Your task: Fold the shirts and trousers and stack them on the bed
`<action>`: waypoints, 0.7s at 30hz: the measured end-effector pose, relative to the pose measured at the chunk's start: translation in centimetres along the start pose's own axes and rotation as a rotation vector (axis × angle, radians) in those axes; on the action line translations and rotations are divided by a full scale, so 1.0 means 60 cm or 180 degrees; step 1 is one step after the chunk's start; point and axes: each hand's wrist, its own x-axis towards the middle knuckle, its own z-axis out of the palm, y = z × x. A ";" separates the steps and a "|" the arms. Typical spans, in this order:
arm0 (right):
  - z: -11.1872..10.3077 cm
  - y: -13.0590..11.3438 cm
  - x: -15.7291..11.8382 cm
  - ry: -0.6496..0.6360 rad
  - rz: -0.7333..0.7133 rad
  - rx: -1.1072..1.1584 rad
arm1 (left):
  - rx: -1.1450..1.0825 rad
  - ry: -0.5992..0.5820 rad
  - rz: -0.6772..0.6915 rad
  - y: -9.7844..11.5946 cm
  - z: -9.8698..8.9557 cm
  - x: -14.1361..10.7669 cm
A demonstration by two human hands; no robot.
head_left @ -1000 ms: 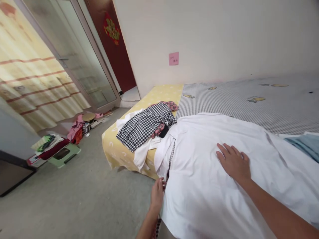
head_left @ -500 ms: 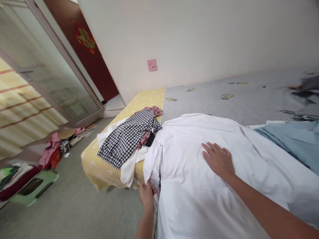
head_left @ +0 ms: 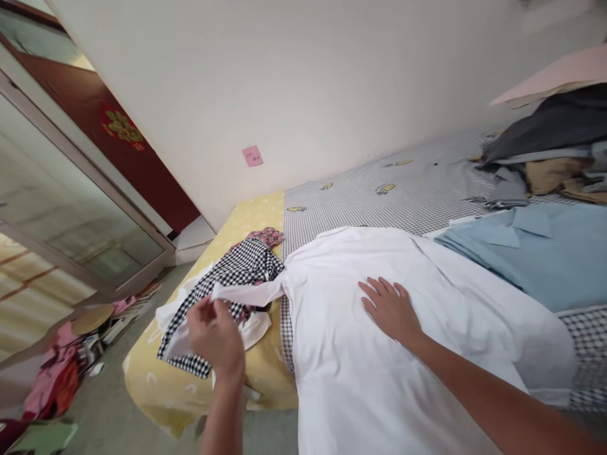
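Observation:
A white long-sleeved garment lies spread over the bed's near edge, its lower part running out of view at the bottom. My left hand is closed on one of its sleeves, pulled out to the left above the bed. With fingers spread, my right hand rests flat on the body of the garment. Beneath the raised sleeve is a black-and-white checked garment, with a pink floral piece and other white cloth beside it.
Folded light blue shirts lie to the right on the checked bed sheet. Behind them is a pile of dark clothes. A yellow cover spans the bed's left end. Clothes and a green stool stand on the floor at left.
My left hand has lifted the sleeve up and to the left, from beside the bed's edge to over the checked garment. My right hand stays flat on the white garment. The view has turned right.

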 end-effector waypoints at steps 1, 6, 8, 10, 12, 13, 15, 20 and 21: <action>0.000 0.000 0.000 0.0001 0.0008 0.0014 | 0.0000 -0.0162 0.0408 0.029 0.023 -0.001; -0.011 -0.004 0.003 -0.0043 -0.0008 0.0055 | 0.0431 -0.2849 0.2299 0.108 0.096 -0.172; -0.018 -0.006 0.006 -0.0190 0.0036 0.0055 | 0.0529 -0.4119 0.2531 0.088 0.089 -0.280; -0.023 -0.008 0.008 -0.0325 0.0163 0.0027 | 0.0597 -0.4691 0.2339 0.045 0.063 -0.377; -0.024 -0.010 0.010 -0.0331 0.0282 0.0016 | 0.0368 -0.4659 0.2330 -0.005 0.030 -0.447; -0.024 -0.011 0.010 -0.0304 0.0304 0.0012 | 0.0310 -0.4620 0.2294 -0.027 0.014 -0.472; -0.022 -0.011 0.010 -0.0281 0.0306 -0.0006 | 0.0331 -0.4522 0.2119 -0.063 -0.012 -0.501; -0.020 -0.009 0.005 -0.0375 0.0250 -0.0039 | 0.0657 -0.4519 0.1923 -0.104 -0.055 -0.501; -0.020 -0.008 0.004 -0.0391 0.0217 -0.0011 | 0.0635 -0.4575 0.1938 -0.107 -0.064 -0.496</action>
